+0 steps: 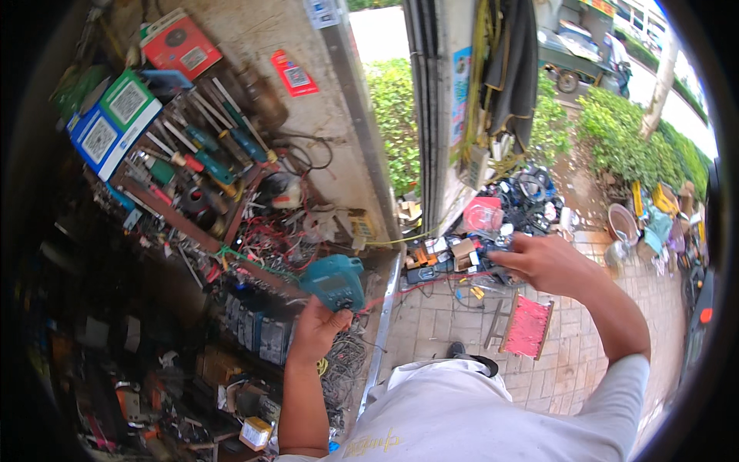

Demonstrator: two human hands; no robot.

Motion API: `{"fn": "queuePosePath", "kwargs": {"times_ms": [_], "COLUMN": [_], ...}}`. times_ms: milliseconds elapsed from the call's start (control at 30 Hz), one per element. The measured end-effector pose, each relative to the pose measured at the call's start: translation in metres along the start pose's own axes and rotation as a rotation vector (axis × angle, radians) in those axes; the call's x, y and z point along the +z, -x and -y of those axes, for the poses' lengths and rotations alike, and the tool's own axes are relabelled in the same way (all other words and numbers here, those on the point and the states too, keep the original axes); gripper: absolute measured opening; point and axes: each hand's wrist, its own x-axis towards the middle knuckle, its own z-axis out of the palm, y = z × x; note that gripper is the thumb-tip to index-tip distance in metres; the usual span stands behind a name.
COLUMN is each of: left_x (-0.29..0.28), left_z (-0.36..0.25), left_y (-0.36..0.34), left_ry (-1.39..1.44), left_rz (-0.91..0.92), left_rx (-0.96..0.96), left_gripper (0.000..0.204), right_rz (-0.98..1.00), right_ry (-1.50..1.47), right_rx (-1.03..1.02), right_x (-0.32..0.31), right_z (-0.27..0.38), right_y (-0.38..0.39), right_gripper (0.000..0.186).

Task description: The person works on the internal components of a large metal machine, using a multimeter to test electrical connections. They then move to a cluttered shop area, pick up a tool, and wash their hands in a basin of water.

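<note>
My left hand (314,333) is closed around the lower edge of a teal, boxy device (334,282) with a small grey display, its thumb pressed on the front. The device is held up beside a cluttered workbench. Off to the right, my right hand (543,264) is raised over a pile of small goods, fingers partly stretched out and pointing left. I see nothing held in it, though its thumb and palm side are hidden.
Screwdrivers and pliers (212,150) stand in a rack at left, beside payment-code signs (115,119). Tangled wires (281,239) cover the bench. A metal door sill (382,327) runs between bench and paving. A small red-topped stool (528,326) stands outside, near boxes (464,252) and cables.
</note>
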Motion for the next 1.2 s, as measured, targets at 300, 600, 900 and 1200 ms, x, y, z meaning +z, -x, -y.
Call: {"fn": "queuePosePath", "kwargs": {"times_ms": [300, 600, 900, 1200], "left_x": [0.021, 0.017, 0.013, 0.009], "left_z": [-0.003, -0.001, 0.001, 0.009], "left_y": [0.005, 0.008, 0.003, -0.002], "left_ry": [-0.103, -0.272, -0.288, -0.333], "left_rz": [0.128, 0.069, 0.038, 0.096], "left_rx": [-0.032, -0.013, 0.007, 0.024], "left_gripper": [0.038, 0.031, 0.027, 0.028], "right_rz": [-0.171, -0.011, -0.061, -0.136], "right_ry": [0.358, 0.507, 0.567, 0.527], "right_rx": [-0.434, -0.514, -0.589, -0.638], "right_x": [-0.053, -0.065, -0.081, -0.085], "right_z": [0.058, 0.084, 0.102, 0.106], "right_y": [-0.071, -0.094, -0.102, -0.101], "right_gripper": [0.02, 0.009, 0.007, 0.01]}}
